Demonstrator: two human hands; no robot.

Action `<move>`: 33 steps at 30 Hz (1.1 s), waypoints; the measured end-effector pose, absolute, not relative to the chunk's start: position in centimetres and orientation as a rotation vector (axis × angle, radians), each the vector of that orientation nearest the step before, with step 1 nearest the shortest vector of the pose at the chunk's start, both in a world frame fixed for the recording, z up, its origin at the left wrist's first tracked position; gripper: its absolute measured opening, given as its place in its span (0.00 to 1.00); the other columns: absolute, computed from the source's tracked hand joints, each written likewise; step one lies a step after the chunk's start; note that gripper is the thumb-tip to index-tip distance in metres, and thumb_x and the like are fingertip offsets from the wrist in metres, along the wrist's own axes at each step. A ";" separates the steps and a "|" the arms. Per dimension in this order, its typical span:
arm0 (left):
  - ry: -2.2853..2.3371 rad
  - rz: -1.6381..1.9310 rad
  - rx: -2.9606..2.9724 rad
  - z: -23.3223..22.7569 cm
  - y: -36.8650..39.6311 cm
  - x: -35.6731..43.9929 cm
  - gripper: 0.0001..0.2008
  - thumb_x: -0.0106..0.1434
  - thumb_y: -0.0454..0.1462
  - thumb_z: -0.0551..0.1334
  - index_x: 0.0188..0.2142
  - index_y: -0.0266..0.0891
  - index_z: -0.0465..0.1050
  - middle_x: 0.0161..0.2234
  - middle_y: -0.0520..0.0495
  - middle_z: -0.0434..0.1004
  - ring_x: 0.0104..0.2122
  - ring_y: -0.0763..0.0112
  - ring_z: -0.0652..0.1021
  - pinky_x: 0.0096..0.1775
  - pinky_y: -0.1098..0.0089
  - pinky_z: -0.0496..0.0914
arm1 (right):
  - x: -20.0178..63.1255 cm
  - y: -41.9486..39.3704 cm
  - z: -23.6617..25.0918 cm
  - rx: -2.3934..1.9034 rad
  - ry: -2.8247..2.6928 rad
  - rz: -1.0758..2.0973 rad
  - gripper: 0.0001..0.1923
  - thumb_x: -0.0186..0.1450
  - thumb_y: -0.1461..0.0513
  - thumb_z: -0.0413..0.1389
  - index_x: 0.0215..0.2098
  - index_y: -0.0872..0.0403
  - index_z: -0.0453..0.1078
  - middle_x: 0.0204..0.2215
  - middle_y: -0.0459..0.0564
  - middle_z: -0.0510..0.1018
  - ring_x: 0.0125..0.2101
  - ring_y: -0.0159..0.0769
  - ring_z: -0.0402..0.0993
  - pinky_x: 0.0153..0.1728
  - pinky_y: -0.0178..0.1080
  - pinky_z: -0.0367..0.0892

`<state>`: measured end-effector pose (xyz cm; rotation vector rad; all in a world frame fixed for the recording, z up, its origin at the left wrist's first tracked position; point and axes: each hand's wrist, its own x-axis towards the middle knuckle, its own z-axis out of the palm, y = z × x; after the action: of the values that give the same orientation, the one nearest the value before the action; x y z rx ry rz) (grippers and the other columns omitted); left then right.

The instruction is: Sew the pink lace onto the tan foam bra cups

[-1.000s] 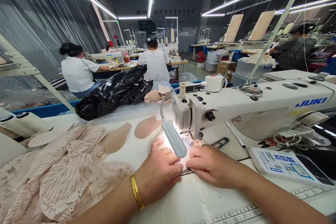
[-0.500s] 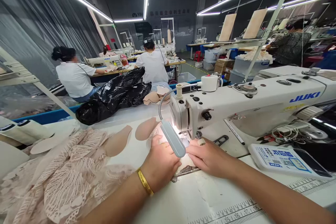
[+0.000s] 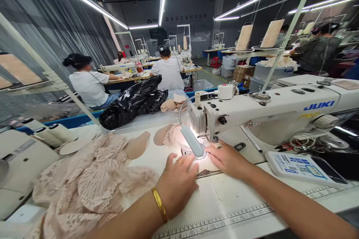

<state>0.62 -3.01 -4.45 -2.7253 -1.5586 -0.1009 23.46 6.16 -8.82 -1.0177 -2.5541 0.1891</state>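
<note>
A white JUKI sewing machine [image 3: 280, 110] stands on the white table [image 3: 224, 209]. Its gooseneck lamp [image 3: 192, 141] shines on the needle area. My left hand [image 3: 176, 185], with a gold bangle and a ring, lies flat on a small pale fabric piece [image 3: 203, 166] in front of the needle. My right hand [image 3: 228, 160] presses the same piece from the right, fingers beside the presser foot. Most of the piece is hidden under my hands and the lamp glare.
A heap of pink lace [image 3: 89, 183] lies at the left, with beige cup-shaped pieces [image 3: 137, 145] behind it. A black plastic bag [image 3: 134, 101] sits at the back. A blue-and-white packet [image 3: 297, 166] lies at the right. Other people sew at tables behind.
The view has shifted, so the machine and the lace sit further right and lower. My hands have slid forward toward the needle with the fabric piece.
</note>
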 end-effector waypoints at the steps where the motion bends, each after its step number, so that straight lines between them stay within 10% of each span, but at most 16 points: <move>1: -1.557 -0.120 -2.730 -4.5 -4.6 0.3 0.23 0.66 0.42 0.69 0.58 0.41 0.71 0.62 0.34 0.72 0.56 0.46 0.75 0.59 0.39 0.61 | 23.8 6.3 -9.1 -1.022 -2.536 0.171 0.15 0.72 0.63 0.46 0.41 0.52 0.75 0.33 0.53 0.74 0.37 0.46 0.69 0.37 0.43 0.66; 7: -1.972 -0.122 -2.446 -6.7 -12.7 -2.6 0.33 0.65 0.49 0.68 0.65 0.38 0.67 0.67 0.23 0.62 0.65 0.31 0.65 0.57 0.35 0.63 | 25.2 7.7 -11.6 -1.086 -2.459 0.049 0.16 0.71 0.63 0.47 0.31 0.52 0.74 0.32 0.58 0.75 0.35 0.49 0.72 0.37 0.47 0.68; 11: -1.813 -0.453 -2.702 -7.5 -15.0 -3.8 0.21 0.62 0.47 0.70 0.51 0.40 0.76 0.50 0.38 0.80 0.50 0.46 0.78 0.52 0.48 0.71 | 24.2 5.7 -10.9 -0.976 -2.581 -0.015 0.18 0.70 0.68 0.44 0.29 0.50 0.71 0.28 0.56 0.74 0.32 0.47 0.69 0.33 0.45 0.64; 15: -1.954 -0.886 -2.705 -5.7 -15.2 -4.7 0.07 0.71 0.40 0.59 0.37 0.43 0.74 0.35 0.48 0.78 0.37 0.63 0.78 0.41 0.62 0.72 | 22.2 2.2 -8.3 -0.857 -2.602 0.206 0.15 0.75 0.63 0.45 0.37 0.51 0.72 0.31 0.53 0.74 0.34 0.45 0.69 0.34 0.44 0.64; 21: -2.129 -0.969 -2.524 -5.4 -12.7 -5.0 0.12 0.71 0.44 0.60 0.47 0.41 0.73 0.42 0.42 0.77 0.40 0.57 0.77 0.43 0.56 0.71 | 19.8 -0.9 -6.0 -0.623 -2.552 0.640 0.12 0.73 0.61 0.55 0.54 0.53 0.71 0.45 0.55 0.78 0.45 0.44 0.71 0.45 0.44 0.67; 26: -2.172 -1.003 -2.620 -5.5 -10.7 -2.3 0.20 0.59 0.43 0.71 0.49 0.41 0.75 0.42 0.43 0.79 0.43 0.51 0.75 0.46 0.54 0.69 | 18.5 -2.2 -5.3 -0.527 -2.532 0.721 0.10 0.70 0.67 0.55 0.47 0.53 0.75 0.37 0.51 0.77 0.40 0.42 0.70 0.44 0.45 0.65; 33: -2.772 -2.319 -2.587 -2.5 -9.8 -2.6 0.20 0.59 0.52 0.71 0.31 0.38 0.77 0.26 0.52 0.72 0.28 0.72 0.70 0.32 0.72 0.64 | 18.7 -2.3 -4.9 -0.535 -1.762 1.877 0.28 0.58 0.51 0.71 0.50 0.52 0.68 0.38 0.46 0.76 0.38 0.36 0.72 0.41 0.39 0.67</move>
<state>-2.61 -9.76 -2.54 -2.5866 -2.7725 -2.3188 18.70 -2.26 -4.86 -0.5353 -1.7622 1.8768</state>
